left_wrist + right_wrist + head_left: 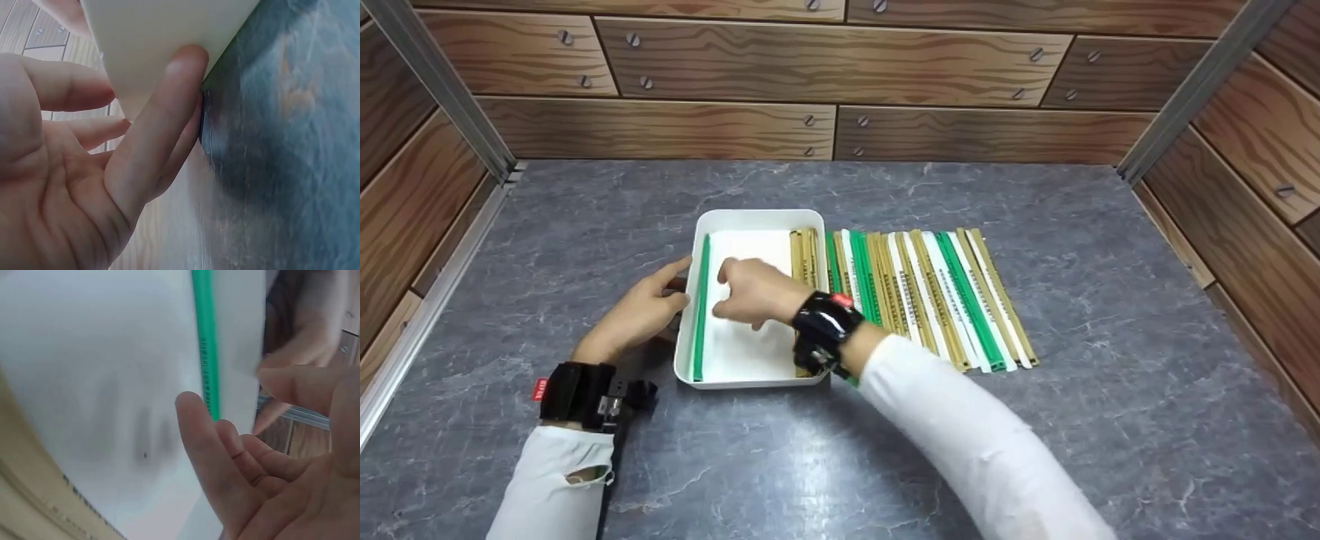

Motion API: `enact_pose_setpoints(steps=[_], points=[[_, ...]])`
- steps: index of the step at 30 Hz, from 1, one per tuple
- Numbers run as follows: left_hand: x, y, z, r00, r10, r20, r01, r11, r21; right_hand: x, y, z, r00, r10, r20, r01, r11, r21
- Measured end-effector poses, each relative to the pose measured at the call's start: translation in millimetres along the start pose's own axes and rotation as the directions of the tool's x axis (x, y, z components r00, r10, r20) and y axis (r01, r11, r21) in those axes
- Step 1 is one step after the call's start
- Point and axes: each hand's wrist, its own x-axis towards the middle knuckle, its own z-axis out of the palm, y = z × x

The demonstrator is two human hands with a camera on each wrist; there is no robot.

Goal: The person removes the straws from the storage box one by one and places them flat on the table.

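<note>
A white tray (757, 383) holds one green plastic strip (702, 311) along its left wall and several gold strips (803, 259) along its right wall. My left hand (639, 315) rests against the tray's outer left side; in the left wrist view its thumb (179, 84) lies along the white wall. Over the inside of the tray hovers my right hand (757, 291), pointing toward the green strip, with thumb and fingers apart and nothing between them. The right wrist view shows dark printing on the green strip (206, 343) just beyond the fingertips.
Right of the tray, a row of gold, white and green strips (945, 300) lies side by side on the grey marbled table (1110, 420). My right forearm crosses the tray's right wall and the row's near part. Wood-patterned panels (840, 64) enclose the back and sides.
</note>
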Motion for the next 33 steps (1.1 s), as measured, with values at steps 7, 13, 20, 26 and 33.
enact_pose_setpoints(steps=[7,13,20,26,33], points=[[-1.8,1.0,0.1,1.000,0.023,0.010,-0.023,1.000,-0.013,15.2,-14.0,18.9,0.998,0.040,0.054,-0.033,0.991,-0.132],[-1.9,0.5,-0.3,0.999,0.046,0.013,-0.046,0.999,-0.020,14.2,-24.0,31.0,1.000,0.013,-0.012,-0.016,0.943,-0.332],[-0.5,2.6,-0.8,0.999,0.052,0.016,-0.052,0.999,-0.006,15.1,-24.8,29.2,0.999,0.033,-0.039,-0.045,0.927,-0.372],[-0.6,3.4,0.4,0.999,0.046,-0.001,-0.046,0.999,0.020,18.0,-17.7,22.2,0.993,0.113,-0.032,-0.118,0.950,-0.288],[-1.3,3.6,3.1,1.000,0.024,-0.014,-0.023,1.000,0.018,20.2,-4.5,15.0,0.989,0.145,-0.037,-0.149,0.959,-0.239]])
